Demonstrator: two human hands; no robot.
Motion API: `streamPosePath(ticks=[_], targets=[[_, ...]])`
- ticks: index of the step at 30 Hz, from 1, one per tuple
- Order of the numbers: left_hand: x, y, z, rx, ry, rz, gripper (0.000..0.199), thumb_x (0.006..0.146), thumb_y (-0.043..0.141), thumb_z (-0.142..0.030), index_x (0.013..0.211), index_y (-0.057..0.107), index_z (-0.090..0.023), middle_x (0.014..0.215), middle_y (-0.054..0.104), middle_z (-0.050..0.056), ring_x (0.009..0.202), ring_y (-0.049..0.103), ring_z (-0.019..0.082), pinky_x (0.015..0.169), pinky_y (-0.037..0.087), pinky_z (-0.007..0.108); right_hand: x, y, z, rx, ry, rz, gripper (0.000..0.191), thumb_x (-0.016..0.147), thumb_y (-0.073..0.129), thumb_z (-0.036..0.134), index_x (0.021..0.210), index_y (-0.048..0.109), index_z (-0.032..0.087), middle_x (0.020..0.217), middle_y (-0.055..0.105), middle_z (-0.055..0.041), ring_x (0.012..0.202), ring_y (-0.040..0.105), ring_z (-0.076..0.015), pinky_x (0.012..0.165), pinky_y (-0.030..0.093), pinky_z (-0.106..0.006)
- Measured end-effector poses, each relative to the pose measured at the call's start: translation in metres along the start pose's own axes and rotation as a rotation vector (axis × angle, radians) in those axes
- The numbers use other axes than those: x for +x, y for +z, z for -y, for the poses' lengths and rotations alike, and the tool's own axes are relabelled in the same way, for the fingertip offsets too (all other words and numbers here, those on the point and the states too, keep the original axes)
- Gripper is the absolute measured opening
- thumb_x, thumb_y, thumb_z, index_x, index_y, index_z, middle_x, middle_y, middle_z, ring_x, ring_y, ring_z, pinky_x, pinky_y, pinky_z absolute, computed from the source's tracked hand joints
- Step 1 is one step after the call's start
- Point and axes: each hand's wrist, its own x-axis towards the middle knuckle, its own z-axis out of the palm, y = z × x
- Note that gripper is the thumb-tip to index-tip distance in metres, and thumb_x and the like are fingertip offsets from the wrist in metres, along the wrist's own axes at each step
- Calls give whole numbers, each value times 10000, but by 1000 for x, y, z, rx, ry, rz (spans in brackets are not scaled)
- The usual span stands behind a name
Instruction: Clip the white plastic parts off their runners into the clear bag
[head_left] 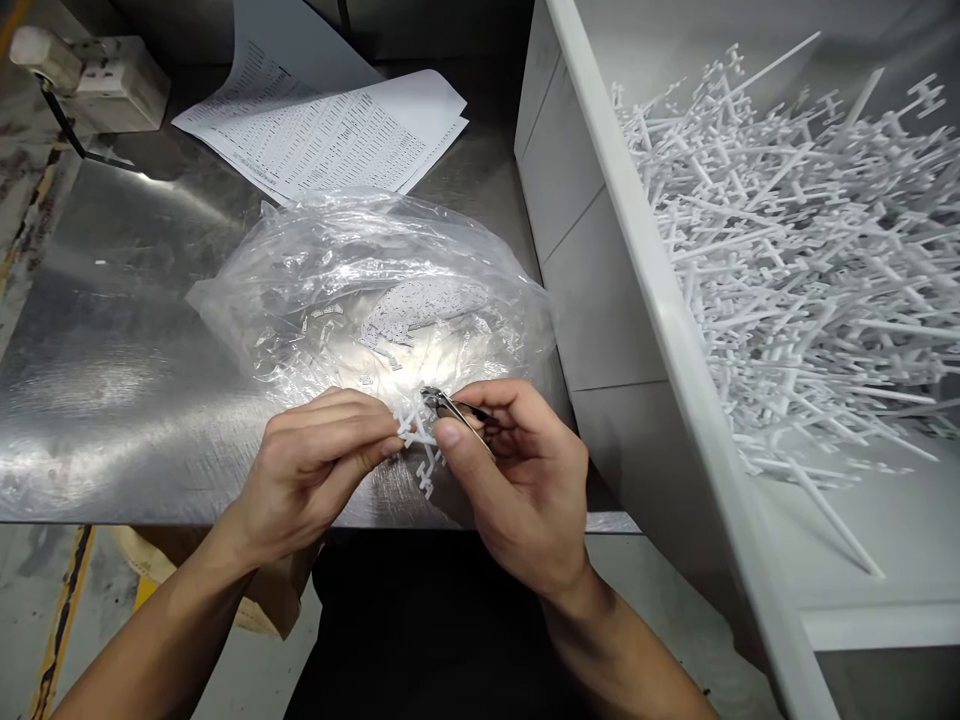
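Observation:
My left hand [322, 465] pinches a small branched white plastic sprue [426, 450] between thumb and fingertips. In my right hand [521, 480] is a metal nail clipper [450, 402], held between thumb and curled fingers. Its jaws are close to the top of the sprue; I cannot tell whether they touch it. Just beyond both hands lies a clear plastic bag [315, 270], spread on the metal table. A heap of tiny pale pieces [424, 305] lies at the bag, with a few more pieces scattered nearer my hands.
At right, a white bin [637, 230] holds a large tangle of white plastic sprues [817, 270]; its wall rises beside my right hand. Printed sheets [322, 135] lie behind the bag. A power socket block [124, 85] stands at the back left of the metal table [97, 400].

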Motion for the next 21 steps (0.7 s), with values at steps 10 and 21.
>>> streamPosePath(ticks=[10, 21], targets=[[1, 3, 1, 49, -10, 8, 218, 1018, 688, -105, 1148, 783, -252, 922, 803, 1, 837, 750, 139, 805, 592, 280, 5, 0, 0, -81, 60, 15, 181, 1041, 699, 347, 929, 647, 215, 659, 581, 56, 545, 486, -105, 500, 365, -262], [4, 4, -1, 61, -8, -8, 162, 1036, 685, -127, 1111, 780, -234, 910, 799, -1, 821, 747, 128, 788, 589, 264, 7, 1, 6, 67, 82, -13, 132, 951, 759, 302, 896, 671, 220, 621, 595, 58, 532, 498, -101, 493, 392, -235]])
